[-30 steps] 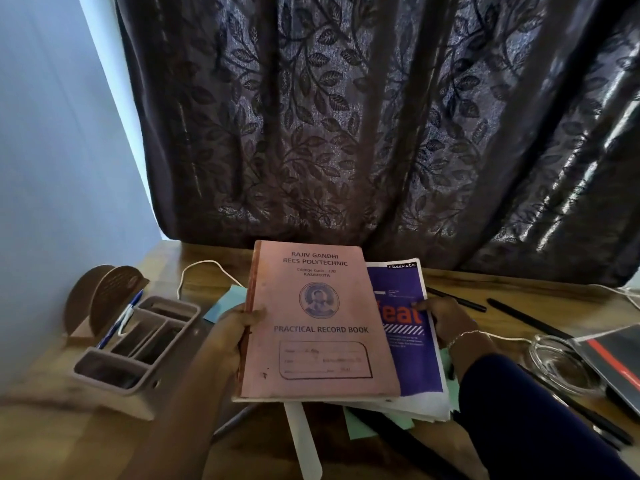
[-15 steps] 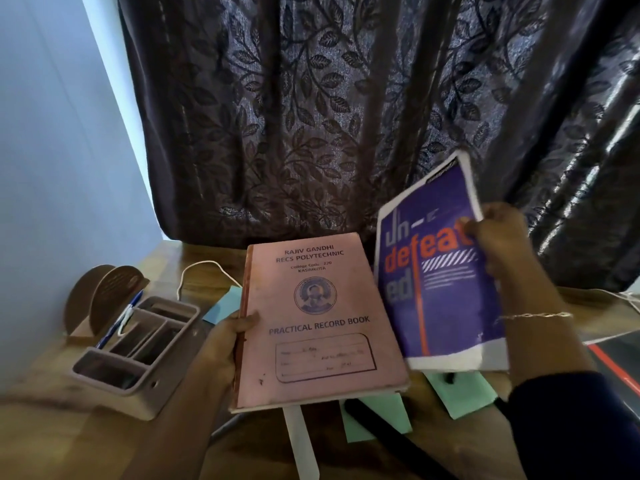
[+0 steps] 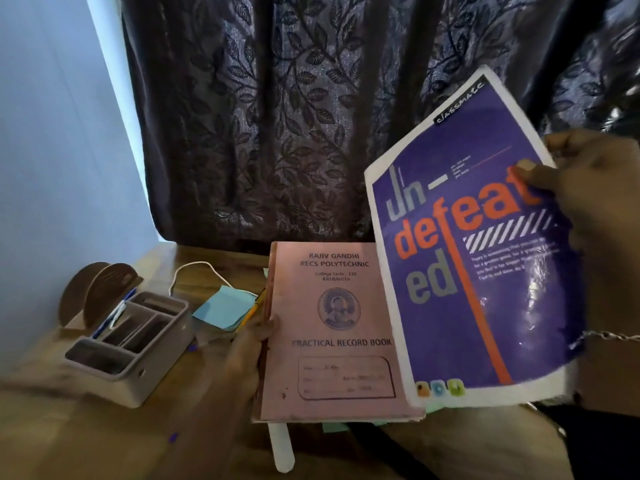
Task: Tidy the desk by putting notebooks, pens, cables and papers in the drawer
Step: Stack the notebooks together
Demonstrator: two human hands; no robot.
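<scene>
My left hand (image 3: 251,348) grips the spine edge of a pink practical record book (image 3: 329,334), held flat just above the wooden desk (image 3: 86,441). My right hand (image 3: 588,188) holds a purple notebook (image 3: 485,258) by its right edge, raised and tilted, its lower left corner overlapping the pink book. On the desk behind lie blue sticky papers (image 3: 223,306), a yellow pencil (image 3: 254,308) and a white cable (image 3: 197,271). A white flat strip (image 3: 282,448) sticks out from under the pink book. The drawer is not in view.
A grey desk organiser (image 3: 135,351) with a blue pen (image 3: 119,311) stands at the left, near a pale wall (image 3: 52,168). A dark leaf-patterned curtain (image 3: 294,116) hangs right behind the desk. Green paper scraps (image 3: 334,427) peek out below the pink book.
My right hand has lifted the purple notebook off the desk, up and toward me, until it overlaps the pink book. The left hand has kept the pink book almost still.
</scene>
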